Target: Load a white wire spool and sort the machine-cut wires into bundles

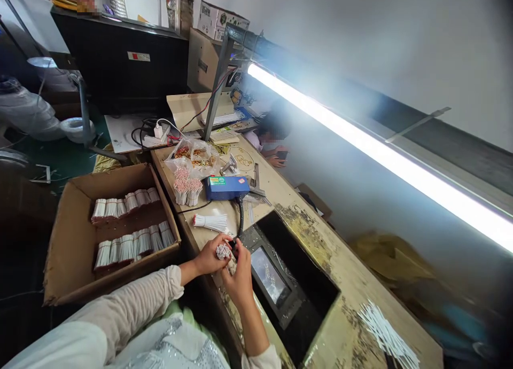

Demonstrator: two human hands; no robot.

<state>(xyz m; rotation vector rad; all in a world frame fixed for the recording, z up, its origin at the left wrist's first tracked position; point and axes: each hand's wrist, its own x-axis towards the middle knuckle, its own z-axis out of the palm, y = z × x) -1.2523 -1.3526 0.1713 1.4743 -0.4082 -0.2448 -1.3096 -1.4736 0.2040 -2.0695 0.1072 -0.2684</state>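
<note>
My left hand [211, 258] is closed around a bundle of thin white sticks [223, 252], whose speckled end faces me. Against the bundle, my right hand [239, 270] has its fingers pinched together; what sits in them is hidden. A black hose [241, 219] runs from a blue box-shaped device [227, 187] down to a small dark part by my fingertips. Just beyond my hands lies another bundle of white sticks [210, 221] with reddish ends. Several bundles with pink tips [187, 188] stand upright farther back.
Left of the table, a cardboard box [72, 241] holds two rows of stick bundles. A black tray [312, 310] with a framed glossy panel [269, 275] is beside my right hand. Loose white sticks [388, 334] lie at right. A lit tube [360, 139] hangs overhead; a person [276, 131] is beyond.
</note>
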